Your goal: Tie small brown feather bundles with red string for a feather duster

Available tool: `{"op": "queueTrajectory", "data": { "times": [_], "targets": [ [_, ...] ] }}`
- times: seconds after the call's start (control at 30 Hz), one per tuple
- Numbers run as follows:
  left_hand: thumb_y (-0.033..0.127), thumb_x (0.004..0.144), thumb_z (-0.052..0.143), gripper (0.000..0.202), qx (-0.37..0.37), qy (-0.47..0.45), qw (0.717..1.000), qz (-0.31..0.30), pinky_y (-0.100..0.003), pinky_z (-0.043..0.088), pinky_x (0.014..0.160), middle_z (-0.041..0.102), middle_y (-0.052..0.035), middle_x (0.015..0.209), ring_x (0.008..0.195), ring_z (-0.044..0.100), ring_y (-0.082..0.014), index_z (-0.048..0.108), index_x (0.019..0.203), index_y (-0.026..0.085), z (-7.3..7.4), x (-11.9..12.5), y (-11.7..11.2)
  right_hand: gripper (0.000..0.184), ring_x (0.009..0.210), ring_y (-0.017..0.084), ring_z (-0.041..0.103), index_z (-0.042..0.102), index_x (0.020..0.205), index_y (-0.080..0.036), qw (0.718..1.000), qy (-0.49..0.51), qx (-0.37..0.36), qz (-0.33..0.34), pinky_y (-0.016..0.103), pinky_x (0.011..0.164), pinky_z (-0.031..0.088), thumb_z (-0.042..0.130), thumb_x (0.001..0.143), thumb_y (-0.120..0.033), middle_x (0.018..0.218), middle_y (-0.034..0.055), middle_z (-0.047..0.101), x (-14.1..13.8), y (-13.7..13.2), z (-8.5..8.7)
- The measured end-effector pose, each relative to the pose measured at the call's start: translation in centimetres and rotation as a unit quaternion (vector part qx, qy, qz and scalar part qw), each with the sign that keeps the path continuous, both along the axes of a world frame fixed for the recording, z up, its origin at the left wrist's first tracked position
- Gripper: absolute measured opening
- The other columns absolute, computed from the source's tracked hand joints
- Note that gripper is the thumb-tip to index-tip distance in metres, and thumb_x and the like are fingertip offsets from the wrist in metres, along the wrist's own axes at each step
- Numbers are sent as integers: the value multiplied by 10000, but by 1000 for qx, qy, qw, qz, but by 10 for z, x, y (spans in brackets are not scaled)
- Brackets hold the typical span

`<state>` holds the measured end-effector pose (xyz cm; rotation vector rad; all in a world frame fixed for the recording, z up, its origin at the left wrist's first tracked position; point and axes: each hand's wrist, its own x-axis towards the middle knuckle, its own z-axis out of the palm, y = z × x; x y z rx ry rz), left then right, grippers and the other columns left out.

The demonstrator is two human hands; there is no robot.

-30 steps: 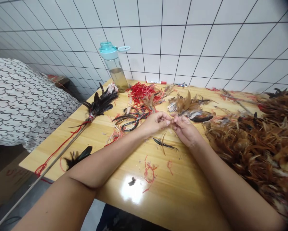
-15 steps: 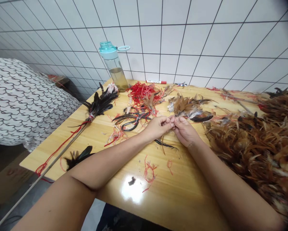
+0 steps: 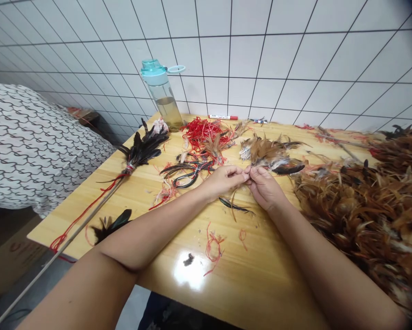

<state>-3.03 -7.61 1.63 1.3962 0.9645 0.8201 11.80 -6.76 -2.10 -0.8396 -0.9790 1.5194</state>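
- Brown feather bundle (image 3: 265, 150) lies on the table (image 3: 271, 266), just beyond the right hand (image 3: 264, 185)
- Left hand (image 3: 223, 182) meets it, fingertips pinched narrow; cannot tell what they hold
- Small, even finger movements should suit such close work

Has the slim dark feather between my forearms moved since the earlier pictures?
No, the slim dark feather lies in the same place, judged against the near edge of the table.

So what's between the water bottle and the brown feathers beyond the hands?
In the head view, a red string tangle and a brown feather tuft lie there.
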Motion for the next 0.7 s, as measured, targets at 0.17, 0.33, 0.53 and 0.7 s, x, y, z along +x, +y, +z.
{"op": "queueTrajectory", "data": {
  "times": [0.17, 0.33, 0.53, 0.7],
  "targets": [
    [378, 686, 674, 280, -35, -33, 998, 47, -204, 296, 538, 499, 33, 599, 537, 415, -55, 548, 697, 128, -4, 6, -2, 303, 605, 103, 446, 605, 700, -201, 1000, -27, 7, 3, 262, 586, 365, 745, 658, -467, 670, -20, 542, -2, -1, 0],
    [308, 660, 663, 236, -48, -62, 995, 65, -200, 287, 541, 474, 46, 574, 526, 387, -48, 495, 646, 143, -2, 9, -3, 299, 584, 91, 421, 631, 703, -200, 1000, 0, -4, -3, 251, 563, 355, 771, 635, -456, 661, -22, 541, -3, -2, 2],
    [275, 650, 613, 161, -23, -14, 997, 69, -201, 271, 544, 489, 40, 602, 550, 375, -53, 532, 671, 137, -3, 6, -1, 295, 570, 72, 411, 625, 695, -205, 998, 48, -34, -32, 221, 527, 358, 811, 603, -414, 686, -29, 536, -3, -1, 3],
    [272, 642, 609, 156, -6, 19, 998, 63, -206, 245, 534, 441, 54, 567, 538, 350, -57, 519, 655, 144, -2, 4, -1, 289, 549, 57, 397, 617, 677, -194, 995, 74, -50, -42, 191, 488, 352, 821, 607, -387, 658, -35, 510, -2, -1, 5]
  ]
}}
